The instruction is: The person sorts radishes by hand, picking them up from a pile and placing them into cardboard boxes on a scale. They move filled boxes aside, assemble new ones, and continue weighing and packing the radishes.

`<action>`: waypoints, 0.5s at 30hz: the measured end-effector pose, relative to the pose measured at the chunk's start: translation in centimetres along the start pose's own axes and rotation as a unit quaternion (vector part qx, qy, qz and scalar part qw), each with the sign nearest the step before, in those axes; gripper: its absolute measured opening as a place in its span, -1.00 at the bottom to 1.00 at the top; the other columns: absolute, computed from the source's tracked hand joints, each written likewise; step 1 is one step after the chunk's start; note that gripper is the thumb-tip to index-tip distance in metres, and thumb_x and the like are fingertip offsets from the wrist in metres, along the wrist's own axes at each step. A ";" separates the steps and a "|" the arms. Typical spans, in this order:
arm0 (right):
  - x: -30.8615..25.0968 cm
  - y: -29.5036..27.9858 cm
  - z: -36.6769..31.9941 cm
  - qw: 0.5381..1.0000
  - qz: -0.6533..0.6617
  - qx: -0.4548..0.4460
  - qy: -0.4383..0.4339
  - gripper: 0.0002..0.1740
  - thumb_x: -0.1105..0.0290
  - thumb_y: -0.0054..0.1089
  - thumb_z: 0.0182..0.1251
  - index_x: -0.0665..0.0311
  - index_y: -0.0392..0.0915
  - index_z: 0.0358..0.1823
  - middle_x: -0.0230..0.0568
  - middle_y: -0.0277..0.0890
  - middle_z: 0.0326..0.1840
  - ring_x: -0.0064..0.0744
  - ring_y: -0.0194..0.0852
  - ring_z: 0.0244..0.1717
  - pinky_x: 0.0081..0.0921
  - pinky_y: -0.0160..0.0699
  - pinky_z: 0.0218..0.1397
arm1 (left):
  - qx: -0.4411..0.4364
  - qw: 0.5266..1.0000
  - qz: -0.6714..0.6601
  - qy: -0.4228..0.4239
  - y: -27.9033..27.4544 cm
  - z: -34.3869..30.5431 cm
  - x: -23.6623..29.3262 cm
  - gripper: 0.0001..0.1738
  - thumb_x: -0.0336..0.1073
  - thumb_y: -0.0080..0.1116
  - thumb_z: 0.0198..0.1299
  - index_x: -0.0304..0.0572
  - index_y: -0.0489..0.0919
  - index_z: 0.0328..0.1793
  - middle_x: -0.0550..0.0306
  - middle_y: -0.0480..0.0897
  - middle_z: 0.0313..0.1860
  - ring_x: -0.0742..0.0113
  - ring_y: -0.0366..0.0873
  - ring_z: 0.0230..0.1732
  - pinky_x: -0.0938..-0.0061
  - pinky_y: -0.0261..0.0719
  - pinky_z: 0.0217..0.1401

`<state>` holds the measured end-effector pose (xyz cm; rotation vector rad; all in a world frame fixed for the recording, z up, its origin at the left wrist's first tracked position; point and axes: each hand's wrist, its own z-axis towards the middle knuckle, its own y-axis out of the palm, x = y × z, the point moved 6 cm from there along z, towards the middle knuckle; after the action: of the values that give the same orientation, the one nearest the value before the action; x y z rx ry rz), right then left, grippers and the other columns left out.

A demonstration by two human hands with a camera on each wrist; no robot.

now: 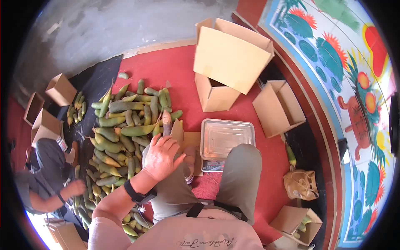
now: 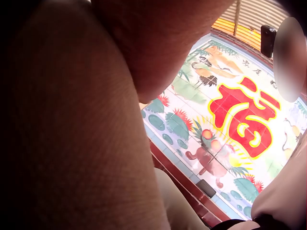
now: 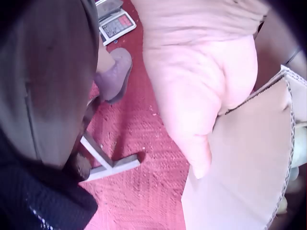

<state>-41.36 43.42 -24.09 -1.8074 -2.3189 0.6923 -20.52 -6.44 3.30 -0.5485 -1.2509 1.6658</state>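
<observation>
In the head view my left hand (image 1: 163, 156), a dark band on its wrist, is held palm down above my left knee with fingers spread. Just beyond its fingertips are a brownish tapered thing (image 1: 167, 121) and an upright cardboard flap (image 1: 177, 131). A large heap of green radishes (image 1: 133, 130) lies to its left. My right hand (image 3: 196, 91) grips the edge of a cardboard box (image 3: 244, 158) in the right wrist view, thumb along the panel, other fingers hidden behind it. Pale green radishes show at that box's far side.
A digital scale (image 1: 213, 166) bearing a clear tray (image 1: 227, 137) stands before my knees. Cardboard boxes (image 1: 231, 52) are stacked beyond it; another box (image 1: 279, 108) lies to the right, near a brown bag (image 1: 301, 184). Another person's hand (image 1: 74, 189) is at the heap's left.
</observation>
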 end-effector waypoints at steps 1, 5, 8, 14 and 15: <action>0.2 0.3 -0.4 1.000 0.004 0.003 0.000 -0.59 0.09 0.05 0.13 0.08 0.47 -0.01 -0.09 0.48 -0.05 -0.09 0.47 -0.02 -0.28 0.48 -0.02 | 0.006 1.000 -0.008 0.003 0.1 0.1 0.2 -0.68 -0.15 0.25 -0.07 -0.21 0.54 -0.27 0.09 0.54 -0.17 0.14 0.41 0.05 0.13 0.23 0.21; 0.1 0.4 -1.2 1.000 0.002 0.017 0.001 -0.63 0.12 0.04 0.15 0.08 0.49 -0.04 -0.10 0.51 -0.08 -0.09 0.49 -0.04 -0.28 0.50 -0.04 | 0.010 0.999 -0.025 0.018 0.3 0.8 0.7 -0.68 -0.15 0.25 -0.08 -0.22 0.54 -0.28 0.08 0.56 -0.17 0.14 0.41 0.05 0.14 0.23 0.21; -1.6 -3.0 -1.5 0.997 -0.039 0.063 -0.005 -0.66 0.14 0.04 0.16 0.08 0.51 -0.06 -0.10 0.54 -0.10 -0.10 0.51 -0.06 -0.29 0.52 -0.06 | 0.010 0.999 -0.037 0.018 0.3 1.2 1.0 -0.68 -0.16 0.26 -0.09 -0.22 0.54 -0.27 0.07 0.56 -0.17 0.13 0.41 0.06 0.13 0.22 0.22; -4.1 -13.4 5.0 0.927 -0.289 0.195 -0.137 -0.72 0.22 -0.04 0.19 0.14 0.54 -0.17 -0.09 0.56 -0.16 -0.02 0.55 -0.17 -0.20 0.54 -0.16 | 0.021 0.998 -0.051 0.004 0.4 1.6 0.8 -0.67 -0.17 0.27 -0.09 -0.22 0.55 -0.26 0.08 0.56 -0.17 0.14 0.41 0.07 0.12 0.21 0.23; -5.8 -15.3 5.3 0.903 -0.313 0.221 -0.194 -0.72 0.23 -0.05 0.18 0.15 0.54 -0.18 -0.06 0.57 -0.21 0.00 0.55 -0.20 -0.17 0.53 -0.18 | 0.021 0.999 -0.047 0.002 0.3 1.7 0.8 -0.67 -0.19 0.27 -0.12 -0.22 0.55 -0.25 0.09 0.56 -0.15 0.14 0.42 0.06 0.14 0.22 0.22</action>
<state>-55.29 33.68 -21.25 -0.7100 -2.4688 1.3898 -22.31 -6.58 3.77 -0.4604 -1.2184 1.6075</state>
